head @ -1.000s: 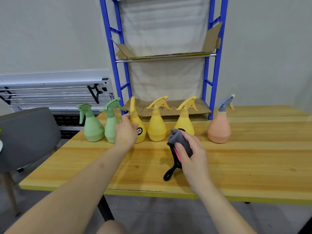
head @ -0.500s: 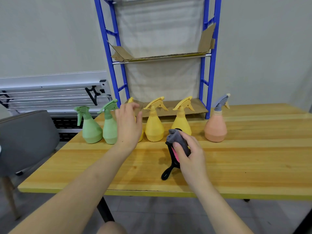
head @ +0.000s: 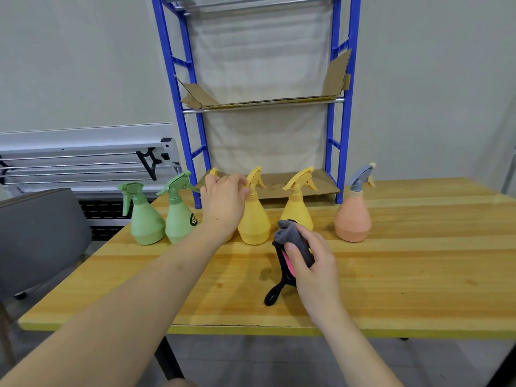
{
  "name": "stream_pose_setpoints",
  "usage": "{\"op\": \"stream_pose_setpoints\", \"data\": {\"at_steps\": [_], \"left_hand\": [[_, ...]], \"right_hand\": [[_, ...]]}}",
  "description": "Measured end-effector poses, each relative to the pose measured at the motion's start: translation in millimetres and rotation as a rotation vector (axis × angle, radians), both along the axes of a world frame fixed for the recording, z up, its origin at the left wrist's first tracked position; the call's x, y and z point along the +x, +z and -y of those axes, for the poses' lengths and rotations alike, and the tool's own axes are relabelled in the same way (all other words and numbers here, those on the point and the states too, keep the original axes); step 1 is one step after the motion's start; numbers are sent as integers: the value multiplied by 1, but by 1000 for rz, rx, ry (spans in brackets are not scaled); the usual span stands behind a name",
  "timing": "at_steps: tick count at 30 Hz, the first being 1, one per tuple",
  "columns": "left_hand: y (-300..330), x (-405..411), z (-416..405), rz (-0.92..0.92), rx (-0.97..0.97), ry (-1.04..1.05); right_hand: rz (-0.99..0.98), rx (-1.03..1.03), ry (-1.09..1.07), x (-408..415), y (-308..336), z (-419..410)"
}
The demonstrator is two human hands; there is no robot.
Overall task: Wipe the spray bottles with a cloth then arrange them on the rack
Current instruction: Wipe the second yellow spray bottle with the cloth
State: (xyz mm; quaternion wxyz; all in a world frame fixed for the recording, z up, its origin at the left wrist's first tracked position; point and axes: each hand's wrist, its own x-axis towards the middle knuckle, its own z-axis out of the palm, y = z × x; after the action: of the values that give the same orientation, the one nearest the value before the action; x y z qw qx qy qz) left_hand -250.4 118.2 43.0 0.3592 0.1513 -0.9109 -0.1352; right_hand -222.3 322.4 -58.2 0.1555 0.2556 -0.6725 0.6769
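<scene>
Six spray bottles stand in a row along the back of the wooden worktop [head: 405, 263], and we count them from our left: two green ones [head: 146, 219] [head: 178, 216], then three yellow, then a peach bottle [head: 353, 216] with a grey trigger, set a little apart at the right end. Our left hand [head: 223, 205] is raised in front of the first yellow bottle [head: 212, 172], hiding nearly all of it (only the tip of its trigger shows above our knuckles); the fingers curve loosely and reach toward the trigger of the middle yellow bottle [head: 254, 219], and we cannot tell whether they grip anything. The third yellow bottle [head: 297, 210] stands just behind our right hand [head: 314, 263], which is curled round a bunched grey cloth [head: 290, 236] together with a black and pink object [head: 282, 277] whose looped handle points down toward the near edge of the worktop. Behind the row rises the blue rack [head: 344, 107], its shelves lined with brown cardboard [head: 262, 100] and holding no bottles. A grey chair [head: 36, 233] sits left of the worktop.
</scene>
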Motion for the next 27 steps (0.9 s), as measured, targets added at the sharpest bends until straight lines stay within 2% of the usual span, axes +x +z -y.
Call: {"op": "stream_pose_setpoints", "data": {"at_steps": [9,14,18,23,27], "left_hand": [[2,21,-1,-64,68,30],[-3,55,-2,-133,297,-101],[-21,78,-5,-261,479,-198],[-41,92,-11,-418,619,-276],[-50,93,-14,-448,736,-343]], "right_hand": [[-38,-18,-9,1,0,0],[-62,-22,4,5,3,-1],[-102,11,-36,5,3,-3],[-148,48,-40,7,2,-3],[-159,55,-40,9,2,-4]]}}
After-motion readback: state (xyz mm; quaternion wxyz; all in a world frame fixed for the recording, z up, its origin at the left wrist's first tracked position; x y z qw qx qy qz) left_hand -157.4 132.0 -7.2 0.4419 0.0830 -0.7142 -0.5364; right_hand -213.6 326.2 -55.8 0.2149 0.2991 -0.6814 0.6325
